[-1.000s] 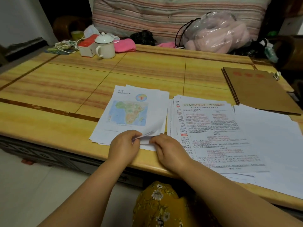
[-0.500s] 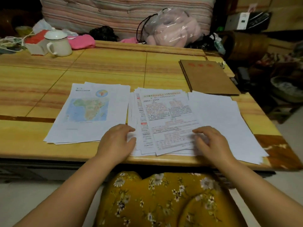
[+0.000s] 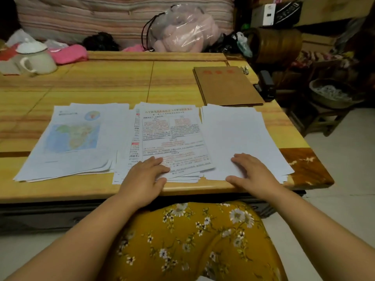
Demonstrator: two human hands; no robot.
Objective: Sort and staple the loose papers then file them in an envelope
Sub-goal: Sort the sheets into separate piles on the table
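Note:
Three loose stacks of paper lie side by side near the table's front edge. The left stack (image 3: 71, 138) shows a map on top. The middle stack (image 3: 172, 134) is printed with red and black text; my left hand (image 3: 145, 175) rests flat on its lower left corner. The right stack (image 3: 241, 134) is blank white, and my right hand (image 3: 251, 173) lies on its lower edge, fingers spread. A brown envelope (image 3: 227, 86) lies behind the blank stack. A black stapler (image 3: 265, 86) sits at the table's right edge beside it.
The wooden table (image 3: 121, 82) carries a white lidded mug (image 3: 38, 59) and pink cloth (image 3: 69, 53) at the back left. A clear bag of pink stuff (image 3: 182, 29) leans on a striped cushion behind. Baskets and stools stand on the floor to the right.
My view swung to the right. Both hands left the map stack: the left now rests on the printed stack, the right moved onto the blank stack.

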